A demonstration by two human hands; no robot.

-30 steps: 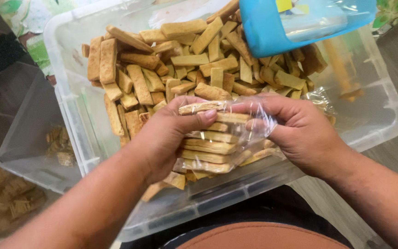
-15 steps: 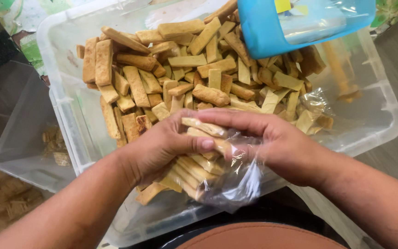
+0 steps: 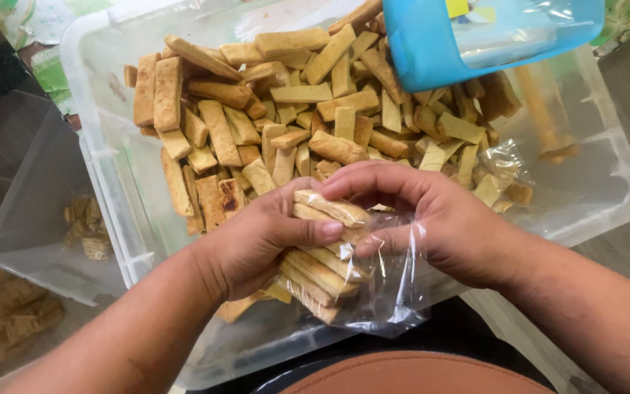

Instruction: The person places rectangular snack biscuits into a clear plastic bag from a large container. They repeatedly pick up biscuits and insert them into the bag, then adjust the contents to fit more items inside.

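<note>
Only the head view here, looking straight down at both hands over a big clear plastic tub (image 3: 607,211).

The left hand (image 3: 257,244) was curled around the side of a stack of baked biscuit sticks (image 3: 322,270), thumb pressed across the top stick. The right hand (image 3: 439,226) was closed on the same bundle from the other side, fingers (image 3: 373,182) bent over the top and pinching the clear plastic bag (image 3: 395,292) that wrapped the stack. So both hands were gripping the bag of sticks between them, and it sat right at the tub's near rim, tilted, with its loose crinkled end hanging below the right hand.

Just beyond the knuckles of both hands was the main heap of loose biscuit sticks (image 3: 293,117), golden-brown, lying every which way and filling most of the tub. A few strays poked out under the left hand.

Farther out past the right hand, a blue plastic scoop (image 3: 432,51) rested tilted on the heap at the tub's far edge. Near the right wrist's outer side, a small crumpled clear bag (image 3: 508,171) with a few pieces lay against the pile.

Off to the left of the left forearm sat another clear container (image 3: 30,241) with a handful of biscuit bits (image 3: 87,228) in it, well apart from the hands.
</note>
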